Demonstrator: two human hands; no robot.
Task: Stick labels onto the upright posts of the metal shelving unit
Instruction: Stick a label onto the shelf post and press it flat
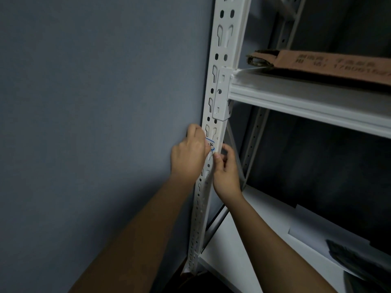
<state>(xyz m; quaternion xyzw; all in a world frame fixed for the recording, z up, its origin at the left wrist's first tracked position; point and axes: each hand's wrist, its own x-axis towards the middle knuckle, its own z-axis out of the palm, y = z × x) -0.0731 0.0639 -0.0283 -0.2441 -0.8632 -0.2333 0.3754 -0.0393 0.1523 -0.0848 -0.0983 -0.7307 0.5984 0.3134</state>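
Both arms reach up to the white post [213, 115]. My left hand [188, 153] pinches the label [210, 144] against its perforated face below the shelf bracket; my right hand [225, 168] pinches the label's lower right corner, fingers curled.

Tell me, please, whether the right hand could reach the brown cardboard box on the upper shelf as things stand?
Probably yes: the right hand is at the white metal post, and nothing blocks the way up to the brown cardboard box.
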